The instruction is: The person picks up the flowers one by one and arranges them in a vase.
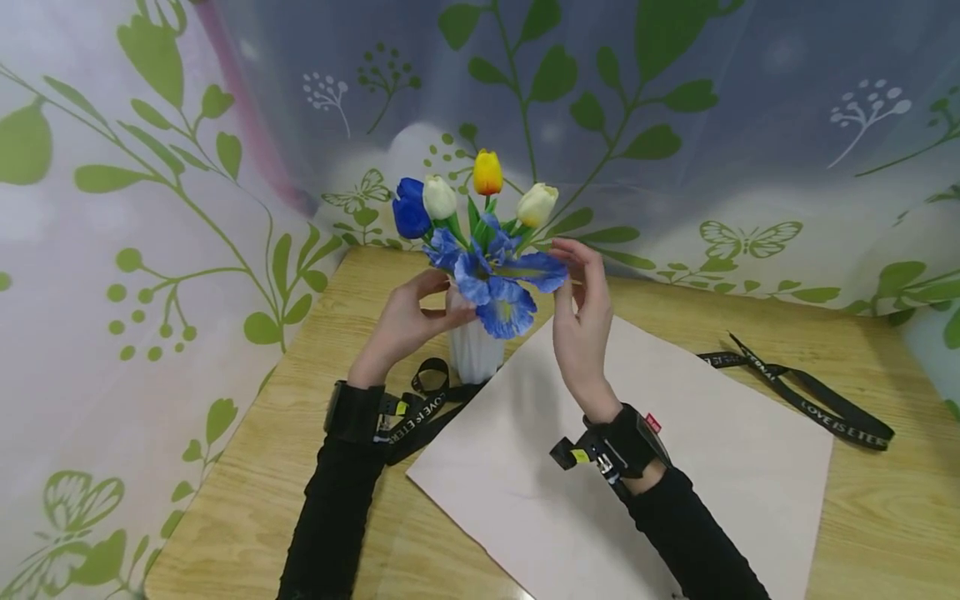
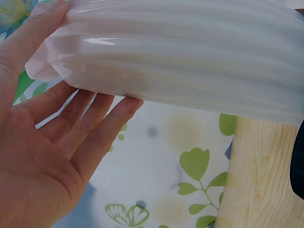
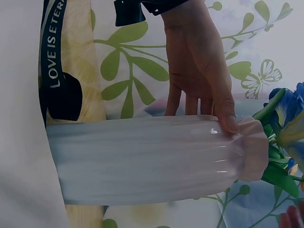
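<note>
A pale ribbed vase (image 1: 476, 354) with a ruffled rim stands upright at the back of the table. My left hand (image 1: 408, 321) holds it just below the rim, thumb in front and fingers around the far side. In the vase are a large blue iris (image 1: 495, 283), a blue tulip (image 1: 411, 208), a yellow-orange tulip (image 1: 487, 172) and two whitish tulips (image 1: 537, 206). Loosely curved, my right hand (image 1: 585, 325) is beside the iris, fingertips right at its right petal. Only some fingertips of that hand show in the right wrist view.
A large pale sheet of paper (image 1: 675, 467) lies on the wooden table (image 1: 892, 508), right up to the vase. Black lettered ribbon (image 1: 847, 425) emerges at its right side, and more ribbon (image 1: 427, 417) coils by the vase's base. Leaf-patterned walls (image 1: 285, 75) rise behind and left.
</note>
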Demonstrator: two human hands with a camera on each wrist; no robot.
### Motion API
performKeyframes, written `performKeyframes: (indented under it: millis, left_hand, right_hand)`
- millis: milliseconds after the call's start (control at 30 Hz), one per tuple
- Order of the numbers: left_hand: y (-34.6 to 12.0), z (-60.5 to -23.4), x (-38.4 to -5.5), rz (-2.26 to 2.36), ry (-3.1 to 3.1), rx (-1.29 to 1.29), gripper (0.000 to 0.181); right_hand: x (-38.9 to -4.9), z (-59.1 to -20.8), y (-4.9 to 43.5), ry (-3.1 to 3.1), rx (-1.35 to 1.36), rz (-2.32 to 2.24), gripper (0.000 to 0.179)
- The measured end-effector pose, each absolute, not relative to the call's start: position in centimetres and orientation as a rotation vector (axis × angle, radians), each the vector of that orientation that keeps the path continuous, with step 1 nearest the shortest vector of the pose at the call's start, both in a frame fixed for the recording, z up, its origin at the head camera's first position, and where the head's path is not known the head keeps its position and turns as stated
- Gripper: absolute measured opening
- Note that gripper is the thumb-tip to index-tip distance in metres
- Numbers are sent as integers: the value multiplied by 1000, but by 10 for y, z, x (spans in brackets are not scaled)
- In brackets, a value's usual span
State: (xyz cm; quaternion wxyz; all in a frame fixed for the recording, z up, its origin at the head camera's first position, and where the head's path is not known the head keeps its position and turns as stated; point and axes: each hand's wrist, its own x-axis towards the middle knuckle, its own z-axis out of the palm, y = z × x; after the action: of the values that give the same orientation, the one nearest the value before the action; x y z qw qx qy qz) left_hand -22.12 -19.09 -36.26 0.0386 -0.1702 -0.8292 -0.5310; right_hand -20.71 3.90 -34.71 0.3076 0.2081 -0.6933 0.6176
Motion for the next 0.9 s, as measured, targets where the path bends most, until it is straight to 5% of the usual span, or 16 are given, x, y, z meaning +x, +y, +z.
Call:
performKeyframes:
  millis: [233, 900]
  left_hand:
    - [-189, -362, -222, -1609, -2554, -539, 55]
    - [-200, -373, -223, -1591, -2510, -477, 55]
  right_hand:
    - [-212, -359, 45, -1672, 728, 1586, 27]
    - [-194, -346, 89, -1836, 581, 1466, 23]
